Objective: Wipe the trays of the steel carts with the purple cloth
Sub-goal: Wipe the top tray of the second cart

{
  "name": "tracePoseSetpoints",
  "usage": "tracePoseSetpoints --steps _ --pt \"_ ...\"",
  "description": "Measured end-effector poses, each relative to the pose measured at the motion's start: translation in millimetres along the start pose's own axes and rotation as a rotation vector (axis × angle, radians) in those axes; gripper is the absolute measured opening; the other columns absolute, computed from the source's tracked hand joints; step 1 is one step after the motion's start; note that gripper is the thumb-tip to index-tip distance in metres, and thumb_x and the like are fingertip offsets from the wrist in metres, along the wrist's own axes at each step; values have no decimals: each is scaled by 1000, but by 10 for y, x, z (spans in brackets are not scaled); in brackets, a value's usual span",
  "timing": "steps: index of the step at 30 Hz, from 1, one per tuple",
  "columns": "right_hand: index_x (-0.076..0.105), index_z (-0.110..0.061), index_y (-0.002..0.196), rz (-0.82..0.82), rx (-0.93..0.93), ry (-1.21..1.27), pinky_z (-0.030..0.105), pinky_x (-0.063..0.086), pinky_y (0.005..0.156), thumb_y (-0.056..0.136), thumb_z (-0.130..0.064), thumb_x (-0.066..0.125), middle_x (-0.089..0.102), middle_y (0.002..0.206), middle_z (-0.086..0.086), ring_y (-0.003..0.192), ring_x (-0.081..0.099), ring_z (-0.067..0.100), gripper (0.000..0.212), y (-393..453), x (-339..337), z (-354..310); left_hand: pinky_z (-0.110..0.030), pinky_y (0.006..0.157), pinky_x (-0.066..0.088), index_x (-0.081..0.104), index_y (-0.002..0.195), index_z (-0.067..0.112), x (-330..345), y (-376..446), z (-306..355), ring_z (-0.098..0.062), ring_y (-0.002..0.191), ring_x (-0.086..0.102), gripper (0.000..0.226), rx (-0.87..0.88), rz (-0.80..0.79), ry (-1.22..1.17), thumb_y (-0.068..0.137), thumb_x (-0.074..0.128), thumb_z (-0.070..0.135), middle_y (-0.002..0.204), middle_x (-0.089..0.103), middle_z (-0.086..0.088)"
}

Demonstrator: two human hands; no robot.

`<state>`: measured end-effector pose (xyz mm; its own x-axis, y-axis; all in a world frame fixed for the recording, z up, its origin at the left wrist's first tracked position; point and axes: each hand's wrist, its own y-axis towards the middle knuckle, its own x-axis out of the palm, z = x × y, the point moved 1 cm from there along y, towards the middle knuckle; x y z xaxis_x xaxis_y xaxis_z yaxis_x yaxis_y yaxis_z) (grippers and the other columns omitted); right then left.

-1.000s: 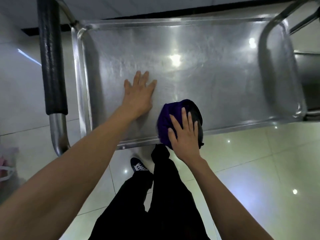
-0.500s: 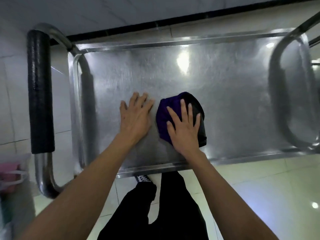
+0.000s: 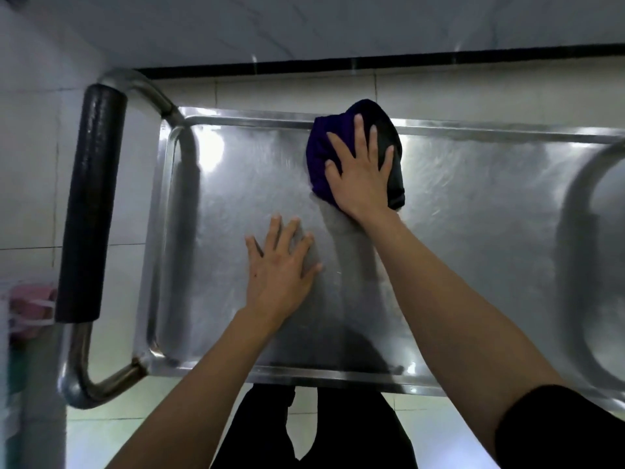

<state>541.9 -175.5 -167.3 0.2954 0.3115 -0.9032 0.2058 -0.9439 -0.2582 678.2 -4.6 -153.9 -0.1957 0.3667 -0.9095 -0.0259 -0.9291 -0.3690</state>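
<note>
Floor: pale tiles, a dark strip along the wall at the frame's top.
Tray [image 3: 236, 170]: steel, right end cut off by the frame edge.
Purple cloth [image 3: 319, 154]: bunched, top centre, touching the far rim, mostly covered.
Right hand [image 3: 360, 170]: fingers spread flat, pressing the cloth.
Left hand [image 3: 280, 265]: flat on bare steel, mid-frame.
Handle [image 3: 89, 204]: black grip, far left.
Open room: bare steel to the right.

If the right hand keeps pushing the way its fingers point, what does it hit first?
Probably the tray's far rim: the right hand presses the purple cloth right against it, with the tiled wall beyond.
</note>
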Motion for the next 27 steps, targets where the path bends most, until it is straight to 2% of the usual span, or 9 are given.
tracePoseSetpoints --steps 5,10,15,18,20,22,24,27 --pt "24 -37 158 -22 7 32 57 -5 122 103 -47 31 -10 169 1 155 -9 28 56 -356 13 107 -71 115 10 38 152 26 27 -43 16 -30 155 -5 61 12 4 -2 99 40 57 167 12 -5" --pt "16 -40 158 -22 85 43 57 -4 122 105 -48 29 -14 168 0 155 -13 26 56 -1472 216 394 -71 114 12 39 150 24 -1 -29 18 -32 154 -4 60 34 4 28 99 45 54 167 12 -6" --pt "12 -43 158 -38 204 51 56 -3 123 103 -52 20 -16 168 -2 154 -16 23 56 -2794 481 559 -68 113 22 43 143 13 -73 -47 220 -37 150 10 49 112 25 68 96 54 26 158 23 -10" --pt "10 -42 158 -50 243 20 55 2 124 103 -51 16 -14 168 -1 154 -15 22 56 -3308 552 600 -68 117 12 33 149 21 -76 -32 430 -35 152 3 69 250 -18 114 87 61 12 163 16 -10" --pt "13 -40 159 -54 267 21 54 5 124 103 -50 16 -12 169 0 155 -13 22 57 -3477 564 613 -68 117 9 29 152 24 -76 2 586 -34 153 0 71 297 -50 131 89 58 12 165 12 -10" --pt "13 -39 159 -60 278 32 54 5 124 104 -50 16 -11 169 1 155 -13 23 57 -3518 574 614 -69 116 11 30 153 26 -70 61 711 -33 153 2 61 310 -61 118 95 50 20 166 13 -10" --pt "13 -41 159 -64 290 32 56 2 124 104 -49 18 -11 169 0 155 -13 25 55 -3453 583 616 -70 115 13 33 151 27 -63 124 778 -34 152 4 54 311 -72 111 99 45 29 165 15 -10" --pt "13 -43 158 -57 287 22 58 0 123 105 -47 23 -11 169 0 155 -12 27 54 -3228 569 649 -70 113 18 44 142 28 -44 187 781 -34 151 7 43 295 -76 70 99 48 30 163 20 -9"
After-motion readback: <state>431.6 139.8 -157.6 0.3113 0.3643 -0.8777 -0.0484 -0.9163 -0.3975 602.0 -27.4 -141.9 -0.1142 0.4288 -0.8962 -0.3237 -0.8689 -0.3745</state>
